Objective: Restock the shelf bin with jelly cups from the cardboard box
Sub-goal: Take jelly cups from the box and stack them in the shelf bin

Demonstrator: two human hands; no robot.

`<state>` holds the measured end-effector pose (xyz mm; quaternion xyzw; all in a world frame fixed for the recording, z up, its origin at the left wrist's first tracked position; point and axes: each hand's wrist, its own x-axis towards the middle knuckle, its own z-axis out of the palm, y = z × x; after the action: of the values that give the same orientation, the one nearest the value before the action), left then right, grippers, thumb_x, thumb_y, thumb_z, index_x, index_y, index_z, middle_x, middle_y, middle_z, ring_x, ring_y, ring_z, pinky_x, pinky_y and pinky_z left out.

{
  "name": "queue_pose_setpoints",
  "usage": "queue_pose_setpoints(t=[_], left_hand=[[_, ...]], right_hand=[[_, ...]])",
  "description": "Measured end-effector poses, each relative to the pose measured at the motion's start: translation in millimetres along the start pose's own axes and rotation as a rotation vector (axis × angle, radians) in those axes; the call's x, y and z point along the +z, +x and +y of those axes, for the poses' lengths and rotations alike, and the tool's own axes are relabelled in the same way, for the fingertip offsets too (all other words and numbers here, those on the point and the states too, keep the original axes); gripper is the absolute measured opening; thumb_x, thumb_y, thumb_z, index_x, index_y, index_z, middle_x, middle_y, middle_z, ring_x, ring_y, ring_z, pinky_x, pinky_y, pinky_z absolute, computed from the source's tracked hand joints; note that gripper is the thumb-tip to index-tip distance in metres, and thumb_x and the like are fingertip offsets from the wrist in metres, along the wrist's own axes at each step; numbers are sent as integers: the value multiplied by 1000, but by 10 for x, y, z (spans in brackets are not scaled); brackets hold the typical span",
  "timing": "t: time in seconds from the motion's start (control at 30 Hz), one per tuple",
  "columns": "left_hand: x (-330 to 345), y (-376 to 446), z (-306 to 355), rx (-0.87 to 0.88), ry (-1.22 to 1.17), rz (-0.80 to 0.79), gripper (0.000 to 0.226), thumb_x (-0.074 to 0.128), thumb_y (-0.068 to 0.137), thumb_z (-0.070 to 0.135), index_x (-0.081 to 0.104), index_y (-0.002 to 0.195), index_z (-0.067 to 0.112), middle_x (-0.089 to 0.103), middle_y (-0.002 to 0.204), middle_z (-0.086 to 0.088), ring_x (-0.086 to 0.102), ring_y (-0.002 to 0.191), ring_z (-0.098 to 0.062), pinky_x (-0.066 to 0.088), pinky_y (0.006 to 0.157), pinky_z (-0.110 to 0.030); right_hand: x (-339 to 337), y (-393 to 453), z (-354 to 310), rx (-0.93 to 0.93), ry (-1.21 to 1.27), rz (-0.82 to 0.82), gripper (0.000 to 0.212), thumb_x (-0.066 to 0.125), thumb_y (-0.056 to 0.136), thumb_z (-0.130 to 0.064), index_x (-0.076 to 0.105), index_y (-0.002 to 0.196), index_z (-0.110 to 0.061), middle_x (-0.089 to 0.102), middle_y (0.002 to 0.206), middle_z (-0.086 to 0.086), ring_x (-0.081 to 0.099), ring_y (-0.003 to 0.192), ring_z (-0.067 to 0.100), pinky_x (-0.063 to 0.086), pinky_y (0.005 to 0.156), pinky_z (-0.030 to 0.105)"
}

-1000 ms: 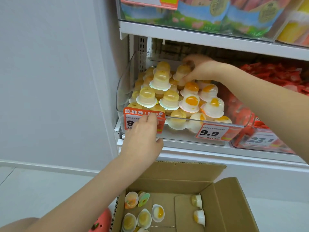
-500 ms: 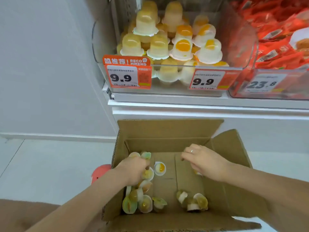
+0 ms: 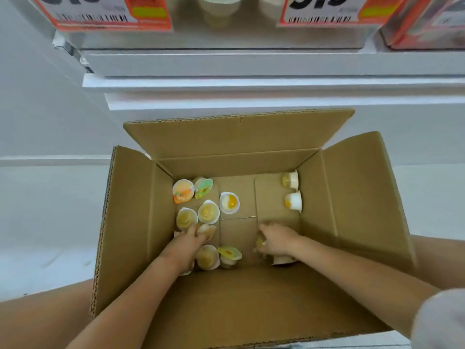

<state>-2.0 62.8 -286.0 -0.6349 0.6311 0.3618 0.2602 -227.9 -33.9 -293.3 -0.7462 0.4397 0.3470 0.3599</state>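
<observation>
Curling around cups at the box floor: left hand [image 3: 190,241] fingers wrap a jelly cup [image 3: 207,229] at their tips; right hand [image 3: 275,241] closes on another cup [image 3: 260,241], mostly hidden beneath it. Loose jelly cups [image 3: 208,211] lie just beyond the left fingers, so left is nearer. Cardboard box [image 3: 352,192] sits below the shelf bin [image 3: 226,34], straight up and ahead.

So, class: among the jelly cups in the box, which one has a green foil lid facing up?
The green-lidded jelly cup in the far-left corner, beside the orange-lidded cup; the others show clear undersides.
</observation>
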Motion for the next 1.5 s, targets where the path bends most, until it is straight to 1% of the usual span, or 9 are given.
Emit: queue_pose_setpoints(t=[0.23,0.4,0.53,0.7,0.8,0.97,1.23,1.33,1.5], left_hand=[[177,0,-127,-70,-514,143,76,59,81,2,23,138,35,53,114,-6,54,101,-22,49,88,-36],[-185,-228,-114,-79,-1333,63,72,74,60,-21,43,119,6,62,113,-13,59,110,-27,53,82,-31],[-785,-605,79,206,-1678,-73,70,73,52,-16,50,113,11,66,108,-9,64,99,-21,56,75,-29],[-1700,-1238,327,436,-1751,-96,81,87,50,-2,53,122,2,64,118,-18,65,105,-26,54,89,-33],[-2168,-1637,506,521,-1928,-130,76,94,41,5,66,111,-6,61,119,-29,64,105,-36,56,85,-42],[-2590,-2010,898,735,-2070,-173,65,91,51,8,67,108,-9,55,125,-34,58,111,-47,55,85,-46],[-2693,-1930,1208,673,-2207,14,41,58,79,29,66,111,5,65,116,-19,66,98,-34,59,64,-29],[-2692,-1895,1185,700,-2185,-4,42,52,86,31,66,112,2,64,118,-22,64,104,-37,59,71,-33],[-2724,-1951,1126,825,-2089,-57,54,68,74,42,69,111,2,63,122,-21,62,111,-32,55,86,-40]], right_hand=[[96,105,-225,73,-62,-15,43,63,88,-23,48,126,-9,54,124,12,55,113,29,48,86,36],[-310,-100,-260,185,488,-77,33,58,88,-36,52,113,-15,53,105,3,53,94,18,45,67,27],[-937,-587,-416,187,1062,-160,16,56,88,-31,58,94,-17,59,91,0,57,83,12,51,79,25],[-1816,-1690,-541,-175,1211,104,25,61,91,-25,62,114,-14,64,97,1,60,89,13,51,89,29],[-2050,-2369,-575,-504,1278,357,30,66,87,-17,62,117,-15,67,105,6,63,88,13,52,81,25],[-2201,-2819,-671,-798,1109,662,32,69,81,-7,63,110,-19,64,111,4,65,92,10,52,78,20],[-2322,-2768,-609,-845,993,714,45,69,73,-20,59,117,-19,64,111,2,66,94,10,54,73,22],[-2347,-2719,-604,-846,947,694,42,69,74,-19,58,115,-22,63,108,-2,65,92,5,53,67,23],[-2418,-2722,-587,-865,834,644,46,65,79,-21,53,123,-21,64,113,-3,62,102,3,48,81,15]])
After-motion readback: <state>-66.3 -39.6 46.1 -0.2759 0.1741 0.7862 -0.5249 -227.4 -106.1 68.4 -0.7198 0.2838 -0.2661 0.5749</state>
